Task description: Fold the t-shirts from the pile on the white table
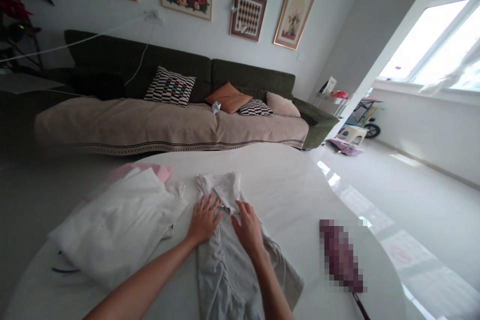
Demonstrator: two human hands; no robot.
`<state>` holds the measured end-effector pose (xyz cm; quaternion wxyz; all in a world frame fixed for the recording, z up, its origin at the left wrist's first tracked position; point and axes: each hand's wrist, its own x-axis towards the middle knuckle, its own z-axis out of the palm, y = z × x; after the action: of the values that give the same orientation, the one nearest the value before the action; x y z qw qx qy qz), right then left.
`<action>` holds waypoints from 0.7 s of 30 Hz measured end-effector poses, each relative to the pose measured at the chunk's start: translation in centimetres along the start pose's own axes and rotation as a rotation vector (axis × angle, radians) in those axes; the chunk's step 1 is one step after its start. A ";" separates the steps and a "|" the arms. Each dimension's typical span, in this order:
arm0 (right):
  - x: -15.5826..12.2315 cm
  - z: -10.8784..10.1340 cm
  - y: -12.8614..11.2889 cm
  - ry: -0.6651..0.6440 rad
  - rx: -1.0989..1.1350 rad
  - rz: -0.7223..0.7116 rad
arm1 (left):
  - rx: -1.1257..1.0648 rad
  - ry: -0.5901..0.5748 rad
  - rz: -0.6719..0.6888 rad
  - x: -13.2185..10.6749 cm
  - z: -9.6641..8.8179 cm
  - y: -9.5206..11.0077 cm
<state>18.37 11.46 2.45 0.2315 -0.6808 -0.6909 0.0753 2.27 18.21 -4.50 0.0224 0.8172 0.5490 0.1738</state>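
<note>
grey garment [234,265] lies spread on the white table [300,190], from the middle of the frame down to its bottom edge, its paler upper part turned over in a loose, skewed flap. the left hand [203,217] rests palm down on it just left of centre, fingers spread wide, gripping nothing. the right hand [248,227] sits close beside it, fingers loosely bent and thumb standing apart, touching the cloth near the flap's lower edge with no clear grip.

the step in hand looks like flattening and squaring this flap. to do it well, i'd keep the left palm as a light anchor and draw the right fingers outward along the edge, so the creases run off rather than bunch. the gathered seam below the left hand will probably stay puckered, so easing it straight seems better than pressing hard. the lower right corner flares out and may need tucking in. keep the cloth off the white clothes [116,220] heaped at the left.
</note>
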 end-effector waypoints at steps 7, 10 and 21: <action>-10.9 -4.8 8.9 -0.066 -0.155 0.291 | -0.024 -0.009 -0.032 0.1 0.3 0.1; -12.8 -4.2 7.0 0.033 -0.186 0.283 | -0.026 -0.012 -0.037 0.2 0.2 0.1; -12.5 -4.6 3.3 -0.188 -0.042 0.059 | -0.023 0.001 -0.019 0.2 0.4 0.0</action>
<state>22.91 -1.46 2.43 0.1492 -0.6954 -0.6906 0.1313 2.43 18.42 -4.79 0.0332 0.8116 0.5548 0.1800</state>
